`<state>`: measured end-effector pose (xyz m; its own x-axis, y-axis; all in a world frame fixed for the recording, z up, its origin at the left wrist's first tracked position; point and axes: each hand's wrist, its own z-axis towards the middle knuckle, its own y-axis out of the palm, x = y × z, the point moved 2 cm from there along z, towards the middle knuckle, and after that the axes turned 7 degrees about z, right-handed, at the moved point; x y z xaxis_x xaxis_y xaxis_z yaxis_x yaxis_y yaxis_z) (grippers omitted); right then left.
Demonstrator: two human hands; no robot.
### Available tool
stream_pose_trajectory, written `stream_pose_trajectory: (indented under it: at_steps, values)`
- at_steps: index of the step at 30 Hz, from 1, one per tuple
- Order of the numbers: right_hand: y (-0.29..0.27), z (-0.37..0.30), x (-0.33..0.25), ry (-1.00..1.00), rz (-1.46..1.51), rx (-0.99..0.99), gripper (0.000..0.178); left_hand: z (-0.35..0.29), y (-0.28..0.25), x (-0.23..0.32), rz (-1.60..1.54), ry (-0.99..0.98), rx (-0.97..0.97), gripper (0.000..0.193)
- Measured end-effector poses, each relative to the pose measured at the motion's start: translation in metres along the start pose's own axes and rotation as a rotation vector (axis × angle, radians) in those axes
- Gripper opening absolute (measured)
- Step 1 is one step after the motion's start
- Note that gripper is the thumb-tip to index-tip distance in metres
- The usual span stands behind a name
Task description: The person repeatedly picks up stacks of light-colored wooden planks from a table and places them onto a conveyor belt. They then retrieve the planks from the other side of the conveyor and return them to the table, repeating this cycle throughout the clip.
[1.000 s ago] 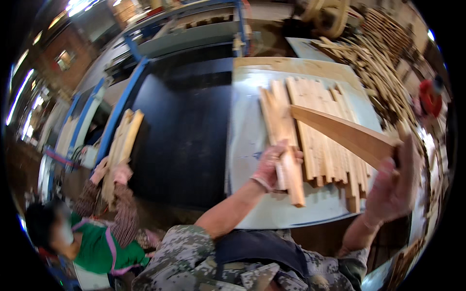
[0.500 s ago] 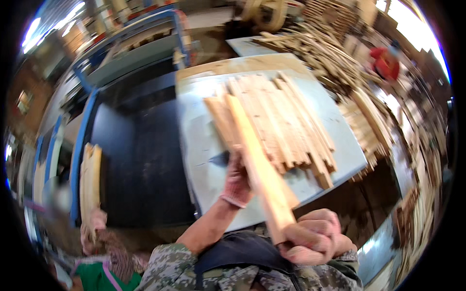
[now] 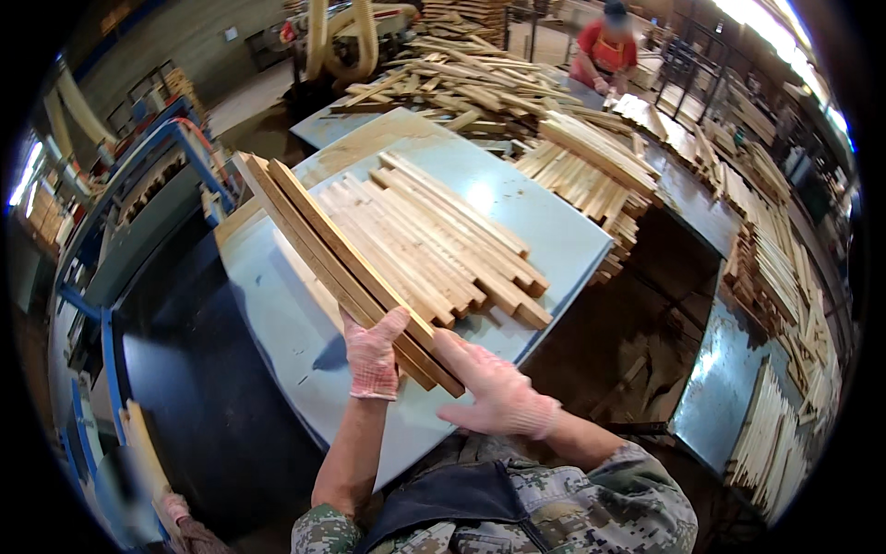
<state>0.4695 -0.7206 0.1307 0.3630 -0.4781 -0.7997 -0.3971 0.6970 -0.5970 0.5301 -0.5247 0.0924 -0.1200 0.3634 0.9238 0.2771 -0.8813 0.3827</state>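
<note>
My left hand (image 3: 374,355), in a pinkish-white work glove, is closed around a small bundle of wooden strips (image 3: 318,235) near their lower ends. The strips stand on edge side by side and slant up to the far left, over the table. My right hand (image 3: 494,388), gloved alike, rests against the near right end of the bundle with fingers stretched and thumb apart. Behind the bundle, several pale strips (image 3: 429,240) lie in a row on the light blue tabletop (image 3: 544,217). Another pale board (image 3: 305,277) is partly hidden beneath the held strips.
A dark conveyor belt (image 3: 194,342) runs along the left, where another person's gloved hand (image 3: 173,506) is near a board (image 3: 146,448). Loose wood is heaped (image 3: 471,78) beyond the table. Stacked strips (image 3: 591,171) stand at right. A person in red (image 3: 604,51) works farther back.
My view has swung left to right, bringing the person in red nearer the middle. My right hand has gone from gripping a board's end to lying flat against the bundle.
</note>
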Motion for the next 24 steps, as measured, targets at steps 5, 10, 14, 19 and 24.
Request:
stream_pose_trajectory:
  at_steps: [5,10,14,19,24]
  values:
    - [0.012,0.039,0.025,-0.021,-0.199,0.49,0.104,0.0,0.06,-0.026,0.167,0.127,-0.064,0.098]
    - [-0.078,0.053,0.059,0.126,0.038,0.616,0.088,0.017,0.072,-0.004,0.289,-0.045,-0.493,0.119]
    - [-0.161,0.077,0.173,0.128,0.172,0.606,0.104,0.048,-0.01,-0.011,0.387,0.154,-0.175,0.099]
    - [-0.201,0.116,0.259,0.48,0.009,0.492,0.105,0.058,-0.16,-0.049,0.441,0.141,0.299,0.09]
    - [-0.193,0.137,0.286,0.704,-0.47,0.24,0.113,0.038,-0.173,-0.067,0.894,-0.071,0.29,0.091]
